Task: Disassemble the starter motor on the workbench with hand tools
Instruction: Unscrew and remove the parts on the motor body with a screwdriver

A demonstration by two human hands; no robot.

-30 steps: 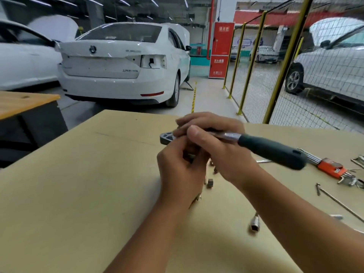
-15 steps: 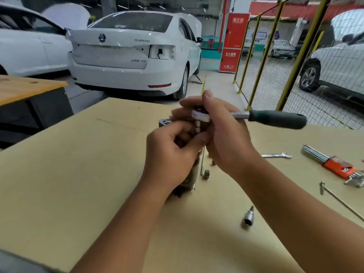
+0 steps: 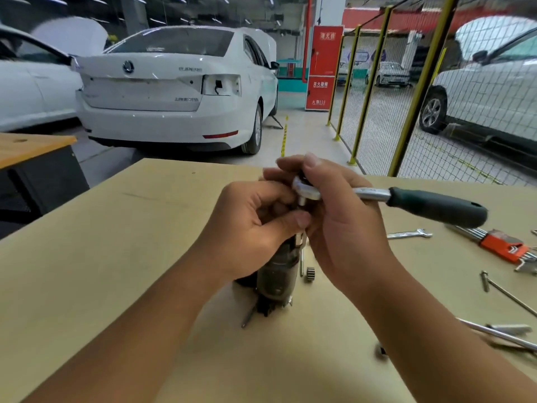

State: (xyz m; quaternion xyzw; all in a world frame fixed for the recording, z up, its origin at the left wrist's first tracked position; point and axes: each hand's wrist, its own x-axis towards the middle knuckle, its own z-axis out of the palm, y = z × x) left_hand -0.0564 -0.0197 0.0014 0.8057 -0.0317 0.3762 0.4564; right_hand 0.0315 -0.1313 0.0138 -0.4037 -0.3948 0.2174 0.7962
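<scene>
The starter motor (image 3: 277, 276), a dark metal cylinder, stands on end on the tan workbench (image 3: 116, 257). My left hand (image 3: 252, 225) grips its top, thumb and fingers curled round the upper part, which is hidden under the hand. My right hand (image 3: 340, 216) holds the head of a ratchet wrench (image 3: 308, 191), fingers curled over it. Its dark green handle (image 3: 436, 206) sticks out to the right. A short socket bit points down from the head towards the motor's top.
A small gear (image 3: 311, 270) and a thin bolt (image 3: 301, 264) lie just right of the motor. Farther right lie an open-end spanner (image 3: 409, 234), an orange hex key set (image 3: 502, 245), long bolts (image 3: 505, 295) and a socket (image 3: 380, 351). White cars and a yellow mesh fence stand beyond.
The ratchet has risen from low over the bench to above the motor's top, handle now level. The view has tilted down, so the standing motor body shows below my left hand.
</scene>
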